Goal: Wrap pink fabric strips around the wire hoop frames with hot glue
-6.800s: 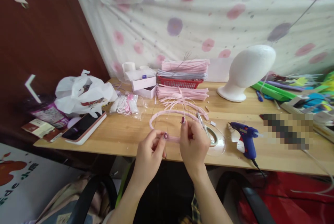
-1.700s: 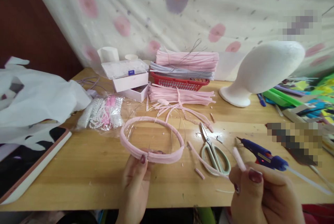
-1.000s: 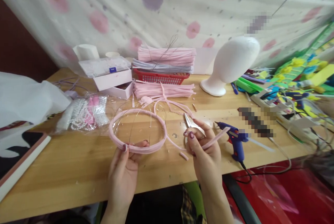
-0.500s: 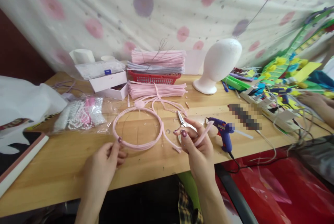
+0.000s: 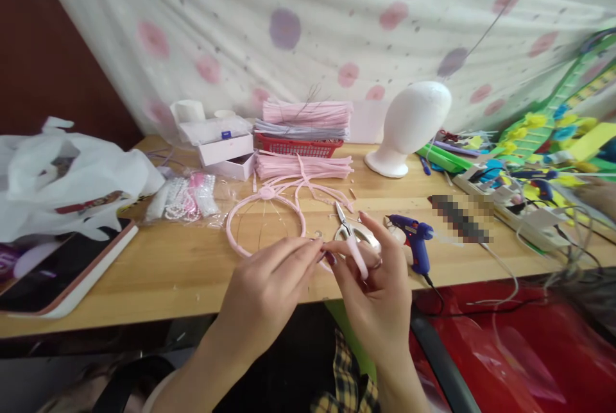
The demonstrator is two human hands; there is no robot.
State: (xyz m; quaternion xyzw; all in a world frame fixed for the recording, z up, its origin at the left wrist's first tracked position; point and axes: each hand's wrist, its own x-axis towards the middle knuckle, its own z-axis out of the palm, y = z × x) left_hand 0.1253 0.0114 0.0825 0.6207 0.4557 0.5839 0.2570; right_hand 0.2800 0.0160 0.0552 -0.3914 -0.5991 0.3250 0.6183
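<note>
My left hand [image 5: 274,291] reaches in over the table's front edge, its fingers pinched together against the fingertips of my right hand. What lies in that pinch is hidden. My right hand [image 5: 378,301] is closed on a pink pipe cleaner [image 5: 356,256], which runs between its fingers. Just behind my left hand lies a hoop of pink pipe cleaners [image 5: 231,240], with thin wires across its inside and a pink round piece [image 5: 266,192] at its top. White-handled scissors [image 5: 342,224] lie partly open behind my right fingers.
Right of my hands lies a blue glue gun [image 5: 416,243]. Behind stand a white foam head [image 5: 414,124], pink pipe cleaner bundles [image 5: 303,166] and a red basket [image 5: 301,145]. At left are bagged beads [image 5: 185,198] and a phone [image 5: 72,272]. A power strip [image 5: 524,224] trails cables.
My left hand has left the hoop's rim and moved right to meet my right fingertips. The view has shifted left, showing more of the phone and white bag.
</note>
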